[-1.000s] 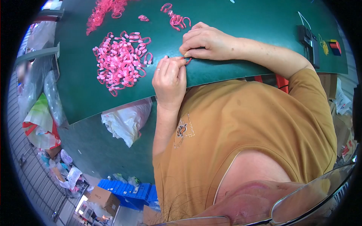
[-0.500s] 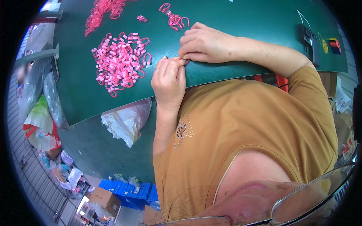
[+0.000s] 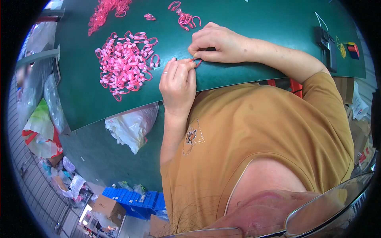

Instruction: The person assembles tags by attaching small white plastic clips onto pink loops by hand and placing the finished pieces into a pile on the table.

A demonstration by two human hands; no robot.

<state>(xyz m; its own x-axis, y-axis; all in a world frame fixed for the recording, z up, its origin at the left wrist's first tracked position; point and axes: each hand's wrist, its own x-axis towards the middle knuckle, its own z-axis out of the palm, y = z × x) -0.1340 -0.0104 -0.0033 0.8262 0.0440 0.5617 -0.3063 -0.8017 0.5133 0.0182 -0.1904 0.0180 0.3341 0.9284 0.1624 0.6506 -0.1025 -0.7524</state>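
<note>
My left hand (image 3: 178,83), with a ring on one finger, is closed on one end of a small red loop (image 3: 198,62) near the table's front edge. Pinched against the same loop from the other side is my right hand (image 3: 217,43); the fingertips of both hands nearly meet. The fingers partly hide the loop. Left of my hands lies a large pile of pink loops with light pink end pieces (image 3: 126,63). Beyond my hands rests a small group of pink loops (image 3: 188,20), and a small pink piece (image 3: 149,17) lies to its left.
A tangle of pink cords (image 3: 107,14) lies at the far left of the green table (image 3: 254,23). A black device (image 3: 326,49) and a red, yellow and blue object (image 3: 353,50) are at the right. A white plastic bag (image 3: 133,126) hangs below the front edge.
The fingers of my right hand have shifted slightly at the red loop, and more of the loop shows between my hands than half a second ago. Both hands remain in nearly the same place.
</note>
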